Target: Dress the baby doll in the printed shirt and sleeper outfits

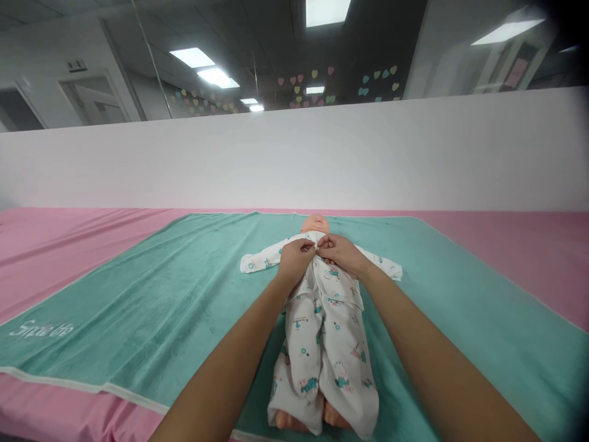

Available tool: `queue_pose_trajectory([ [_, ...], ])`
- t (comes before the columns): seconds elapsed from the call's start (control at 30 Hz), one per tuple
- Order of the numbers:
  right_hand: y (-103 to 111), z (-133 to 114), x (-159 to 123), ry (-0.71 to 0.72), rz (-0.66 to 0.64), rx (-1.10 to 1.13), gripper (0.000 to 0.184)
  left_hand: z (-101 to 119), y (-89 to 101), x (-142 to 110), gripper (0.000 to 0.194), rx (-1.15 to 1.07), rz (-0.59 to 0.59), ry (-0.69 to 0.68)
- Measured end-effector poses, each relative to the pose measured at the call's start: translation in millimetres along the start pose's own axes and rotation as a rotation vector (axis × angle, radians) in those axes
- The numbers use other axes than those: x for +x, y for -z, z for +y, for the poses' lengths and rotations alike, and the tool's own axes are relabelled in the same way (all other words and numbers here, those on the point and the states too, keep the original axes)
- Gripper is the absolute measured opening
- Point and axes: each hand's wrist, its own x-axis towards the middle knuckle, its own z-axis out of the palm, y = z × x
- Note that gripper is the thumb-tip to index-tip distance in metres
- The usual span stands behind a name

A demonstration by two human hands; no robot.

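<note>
Head view: doll [324, 331] on teal towel [138, 294], pink sheet [59, 264].

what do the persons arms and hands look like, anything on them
Both arms are bare: the left forearm and right forearm show no sleeve, watch or bracelet. The left hand and right hand wear no gloves, and no rings can be made out.
</note>
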Motion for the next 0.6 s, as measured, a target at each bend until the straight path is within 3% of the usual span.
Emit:
queue_pose_trajectory([
  [0.37,-0.9,1.8,2.2,-0.071,0.085,-0.121,0.012,-0.5,0.1,1.1,0.021,0.027,-0.031,-0.011],
  [0.6,0.0,-3.0,-1.5,-0.038,0.03,-0.104,0.016,-5.2,3.8,2.1,0.02,-0.146,-0.102,0.002],
])
